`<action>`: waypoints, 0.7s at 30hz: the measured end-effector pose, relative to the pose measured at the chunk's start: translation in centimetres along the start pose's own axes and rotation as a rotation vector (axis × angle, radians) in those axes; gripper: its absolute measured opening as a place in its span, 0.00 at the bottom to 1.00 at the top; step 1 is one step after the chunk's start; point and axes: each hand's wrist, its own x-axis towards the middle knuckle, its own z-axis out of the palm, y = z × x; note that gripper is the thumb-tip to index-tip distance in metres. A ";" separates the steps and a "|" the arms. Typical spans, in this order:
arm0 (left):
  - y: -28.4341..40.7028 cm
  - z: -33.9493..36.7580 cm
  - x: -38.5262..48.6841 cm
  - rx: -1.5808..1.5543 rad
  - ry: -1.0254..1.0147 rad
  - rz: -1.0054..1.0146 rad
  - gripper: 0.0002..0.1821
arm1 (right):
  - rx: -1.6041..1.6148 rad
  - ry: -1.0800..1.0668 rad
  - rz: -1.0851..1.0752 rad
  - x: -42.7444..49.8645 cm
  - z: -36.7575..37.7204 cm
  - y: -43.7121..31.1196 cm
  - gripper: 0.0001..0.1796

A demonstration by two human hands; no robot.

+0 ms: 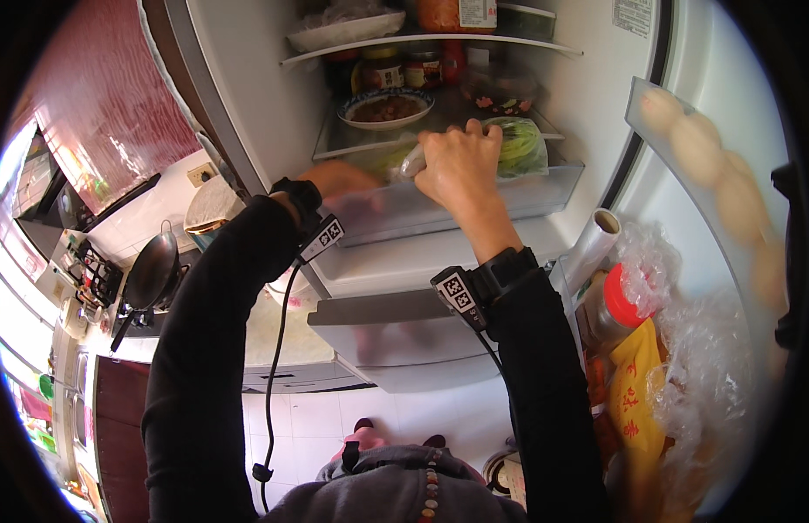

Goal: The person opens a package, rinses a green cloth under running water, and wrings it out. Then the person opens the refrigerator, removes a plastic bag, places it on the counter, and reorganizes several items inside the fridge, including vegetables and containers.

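Observation:
My right hand [466,153] is closed around a clear plastic bag of green leafy vegetables [521,147], above the front of a pulled-out translucent fridge drawer [535,193]. A whitish bunched end of plastic [413,162] sticks out at the left of the fist. My left hand [345,180] reaches down into the same drawer on its left side. Its fingers show only as a blur through the drawer front, so what they touch is hidden. More pale green produce [395,157] lies in the drawer between the hands.
Above the drawer, a glass shelf holds a patterned bowl of food [386,110], jars [381,67] and a flowered bowl [502,91]. The open door at right carries eggs [699,147], a plastic wrap roll [594,238] and a red-lidded jar [623,297]. A wok [153,271] stands left.

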 end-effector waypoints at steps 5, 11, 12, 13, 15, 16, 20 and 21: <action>-0.1 -0.1 -0.4 0.005 -0.012 -0.049 0.21 | 0.030 -0.002 0.003 0.1 -0.1 -0.1 0.15; -2.1 0.9 2.6 0.028 0.007 0.085 0.21 | -0.002 -0.004 -0.023 0.2 0.0 -0.2 0.14; -2.7 0.8 2.9 -0.022 -0.006 0.158 0.20 | -0.004 -0.004 -0.022 0.2 0.0 -0.1 0.14; -3.1 0.9 3.0 -0.074 -0.023 0.227 0.18 | -0.007 0.000 -0.018 0.2 0.1 -0.1 0.14; -3.4 0.9 2.7 -0.143 -0.049 0.254 0.17 | 0.004 0.005 -0.018 0.2 0.2 -0.2 0.14; -3.2 0.9 2.4 -0.156 -0.061 0.214 0.16 | 0.009 0.017 -0.022 0.3 0.2 -0.2 0.14; -0.7 0.7 1.4 -0.108 -0.180 -0.002 0.14 | 0.016 0.038 -0.032 0.1 0.3 -0.1 0.14; -0.6 0.6 1.1 -0.126 -0.160 -0.002 0.14 | 0.017 0.038 -0.032 0.1 0.3 0.0 0.14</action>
